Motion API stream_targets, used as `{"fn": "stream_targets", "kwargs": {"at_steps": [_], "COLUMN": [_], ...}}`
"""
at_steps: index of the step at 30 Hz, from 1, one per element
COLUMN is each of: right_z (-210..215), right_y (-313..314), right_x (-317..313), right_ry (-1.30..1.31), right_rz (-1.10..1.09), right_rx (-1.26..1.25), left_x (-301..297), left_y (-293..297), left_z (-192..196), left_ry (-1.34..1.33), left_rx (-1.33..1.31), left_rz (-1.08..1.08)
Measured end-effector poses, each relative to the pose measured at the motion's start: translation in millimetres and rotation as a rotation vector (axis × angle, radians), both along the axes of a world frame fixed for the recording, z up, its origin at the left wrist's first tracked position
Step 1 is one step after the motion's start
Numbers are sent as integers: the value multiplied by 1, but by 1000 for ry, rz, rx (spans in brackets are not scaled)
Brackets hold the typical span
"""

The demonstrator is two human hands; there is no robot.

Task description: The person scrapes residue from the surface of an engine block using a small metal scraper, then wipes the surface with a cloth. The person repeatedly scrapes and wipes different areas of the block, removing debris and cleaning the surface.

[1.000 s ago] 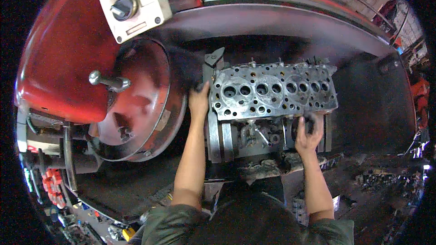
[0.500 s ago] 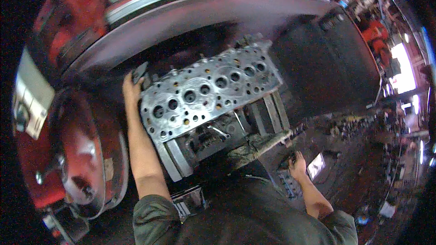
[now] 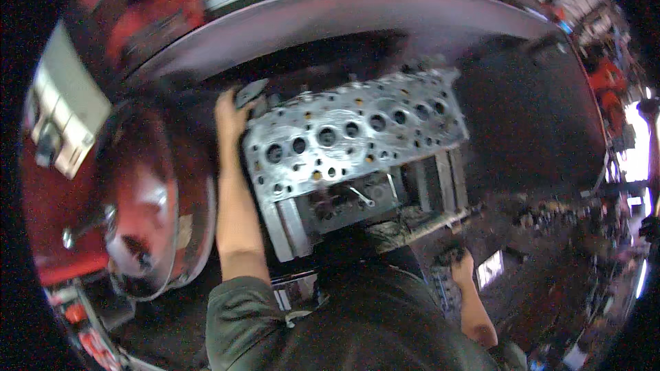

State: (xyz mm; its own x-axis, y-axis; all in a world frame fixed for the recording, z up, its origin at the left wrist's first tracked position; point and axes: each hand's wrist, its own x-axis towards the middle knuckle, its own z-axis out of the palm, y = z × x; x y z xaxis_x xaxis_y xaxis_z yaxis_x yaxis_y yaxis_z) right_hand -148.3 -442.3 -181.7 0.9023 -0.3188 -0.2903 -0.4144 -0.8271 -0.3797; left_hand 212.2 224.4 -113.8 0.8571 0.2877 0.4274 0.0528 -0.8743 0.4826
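A bare metal engine cylinder head [image 3: 349, 148], its flat face turned up and pierced by round valve openings and smaller holes, lies slanted in front of me. At its far left corner my left hand [image 3: 230, 108] is closed around a flat grey piece [image 3: 251, 93]; I cannot tell whether that piece belongs to the head. My right hand [image 3: 463, 269] is low on the right, away from the head, beside a dark object [image 3: 450, 255]. Blur hides its fingers. Below the head's near edge lies a small wrench [image 3: 362, 197].
Metal supports [image 3: 292, 227] stand under the head. A red body panel with a round lamp housing [image 3: 141, 247] is close on the left, and a dark panel [image 3: 529, 106] on the right. A bright white rectangle [image 3: 490, 269] shows near my right hand. Cluttered parts fill the far right.
The whole view has shifted, so the cylinder head and both hands appear further right. My left hand stays at the head's far left corner, and my right hand remains low on the right.
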Motion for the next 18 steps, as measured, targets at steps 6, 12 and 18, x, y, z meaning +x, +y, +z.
{"fn": "stream_targets", "kwargs": {"at_steps": [6, 12, 18], "right_z": [6, -13, -15], "right_y": [1, -22, -24], "right_x": [-1, -26, -32], "right_ry": [17, 63, 76], "right_rz": [-26, -149, -112], "right_rx": [133, 240, 244], "left_x": [4, 4, 0], "left_y": [2, -4, -7], "left_z": [-2, -3, 3], "left_ry": [85, -24, -3], "left_rx": [-108, -89, -108], "left_rz": [36, 9, 44]}}
